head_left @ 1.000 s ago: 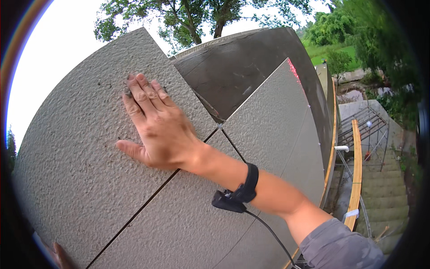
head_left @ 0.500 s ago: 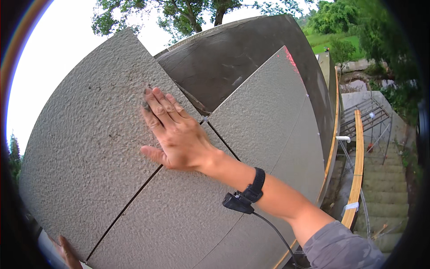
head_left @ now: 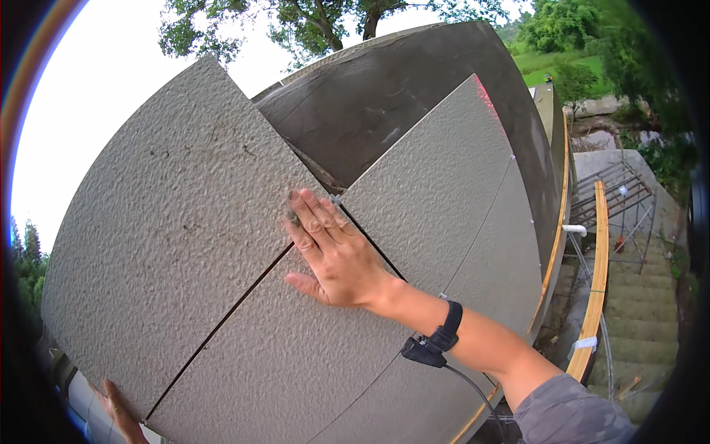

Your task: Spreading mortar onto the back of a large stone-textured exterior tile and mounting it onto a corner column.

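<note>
My right hand (head_left: 336, 255) lies flat on the rough grey face of a large wall tile (head_left: 170, 185), its fingers stretched out near the tile's right corner. The hand straddles the dark joint between this tile and the tile below (head_left: 296, 355). By the fingertips a small grey spacer (head_left: 335, 200) sits where the joints meet. My left hand (head_left: 122, 418), partly cut off at the lower left, grips the tile's lower edge; most of its fingers are hidden. To the right is another grey tile (head_left: 444, 185), with red marks along its upper edge.
Dark mortar-covered wall (head_left: 399, 96) shows above the tiles. At the right are long wooden strips (head_left: 594, 281), a white pipe elbow (head_left: 575, 230), a metal frame (head_left: 617, 200) and steps (head_left: 643, 311). A black wrist strap (head_left: 444, 333) with a trailing cable is on my right arm.
My right hand has slid right and downward across the tile toward the joint. The left hand stays at the lower edge. The view has shifted slightly.
</note>
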A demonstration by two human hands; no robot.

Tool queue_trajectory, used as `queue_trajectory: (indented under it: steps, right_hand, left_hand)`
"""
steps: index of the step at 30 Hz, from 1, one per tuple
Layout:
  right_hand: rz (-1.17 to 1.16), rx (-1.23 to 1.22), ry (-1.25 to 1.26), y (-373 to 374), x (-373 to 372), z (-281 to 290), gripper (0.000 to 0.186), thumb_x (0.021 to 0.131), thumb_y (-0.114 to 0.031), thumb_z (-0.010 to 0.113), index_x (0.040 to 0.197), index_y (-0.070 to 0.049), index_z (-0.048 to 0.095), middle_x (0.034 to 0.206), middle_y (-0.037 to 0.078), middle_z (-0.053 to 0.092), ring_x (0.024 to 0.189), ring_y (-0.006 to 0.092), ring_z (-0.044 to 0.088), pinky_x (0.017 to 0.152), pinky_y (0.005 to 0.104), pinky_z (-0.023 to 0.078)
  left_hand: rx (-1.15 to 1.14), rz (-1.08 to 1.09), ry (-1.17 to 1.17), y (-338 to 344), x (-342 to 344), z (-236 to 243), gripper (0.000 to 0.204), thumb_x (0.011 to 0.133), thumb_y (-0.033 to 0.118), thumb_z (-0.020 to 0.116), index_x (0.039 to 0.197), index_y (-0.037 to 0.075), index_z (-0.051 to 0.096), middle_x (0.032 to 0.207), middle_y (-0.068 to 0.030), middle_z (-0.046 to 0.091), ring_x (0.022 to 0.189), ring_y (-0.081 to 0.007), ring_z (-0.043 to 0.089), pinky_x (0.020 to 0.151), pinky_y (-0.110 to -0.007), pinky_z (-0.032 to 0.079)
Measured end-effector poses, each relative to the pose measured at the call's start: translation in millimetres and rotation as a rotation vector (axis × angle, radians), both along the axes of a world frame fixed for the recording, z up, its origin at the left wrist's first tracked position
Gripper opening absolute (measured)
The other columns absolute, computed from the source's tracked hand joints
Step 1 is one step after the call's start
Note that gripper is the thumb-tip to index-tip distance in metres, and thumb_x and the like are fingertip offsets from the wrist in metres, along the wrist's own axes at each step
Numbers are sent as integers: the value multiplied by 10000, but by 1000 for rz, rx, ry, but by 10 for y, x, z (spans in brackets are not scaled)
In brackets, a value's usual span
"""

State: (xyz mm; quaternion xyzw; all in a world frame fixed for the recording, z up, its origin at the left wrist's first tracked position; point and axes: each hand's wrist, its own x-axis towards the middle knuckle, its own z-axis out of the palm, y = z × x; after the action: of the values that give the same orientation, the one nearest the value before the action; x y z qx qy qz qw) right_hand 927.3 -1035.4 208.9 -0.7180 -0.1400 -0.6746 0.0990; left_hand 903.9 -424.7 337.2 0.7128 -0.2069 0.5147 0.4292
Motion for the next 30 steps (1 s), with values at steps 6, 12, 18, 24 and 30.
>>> queue_trajectory:
  steps: [6, 12, 18, 24, 30]
  right_hand:
    - [169, 370, -406, -382, -90, -172, 277, 941, -165, 708, 1158, 5, 681, 1207, 191, 693, 1054, 302, 675, 888, 375, 545]
    - [366, 482, 123, -872, -403, 241, 195, 881, -156, 763, 888, 37, 743, 741, 121, 739, 639, 166, 694, 604, 316, 526]
    - [253, 342, 218, -914, -416, 404, 228, 872, -188, 767, 855, 39, 751, 721, 164, 727, 624, 214, 703, 607, 333, 523]
    - [314, 329, 246, -913, -444, 448, 219, 866, -171, 768, 820, 41, 744, 690, 172, 712, 596, 239, 695, 590, 345, 517]
    - [237, 309, 273, -876, -448, 511, 207, 844, -151, 739, 757, 38, 736, 667, 217, 675, 644, 372, 687, 666, 419, 555]
  left_hand:
    - [41, -9, -14, 126, 101, 54, 1044, 969, 574, 630, 1644, -10, 89, 1678, -199, 213, 1534, -321, 241, 1263, -408, 146]
    - [7, 136, -74, 188, 95, -5, 993, 994, 525, 623, 1640, -20, 101, 1652, -198, 267, 1510, -301, 289, 1252, -389, 184]
    - [-63, -71, 25, 195, 77, -2, 926, 1004, 501, 621, 1635, -2, 167, 1624, -172, 337, 1470, -298, 354, 1231, -384, 229]
    - [-128, -24, 99, 132, -12, -19, 902, 995, 525, 631, 1616, -2, 243, 1582, -157, 406, 1419, -282, 420, 1197, -372, 292]
    - [-129, -13, 89, 310, 88, 8, 898, 1003, 539, 618, 1614, -7, 252, 1585, -149, 408, 1425, -269, 420, 1197, -366, 300]
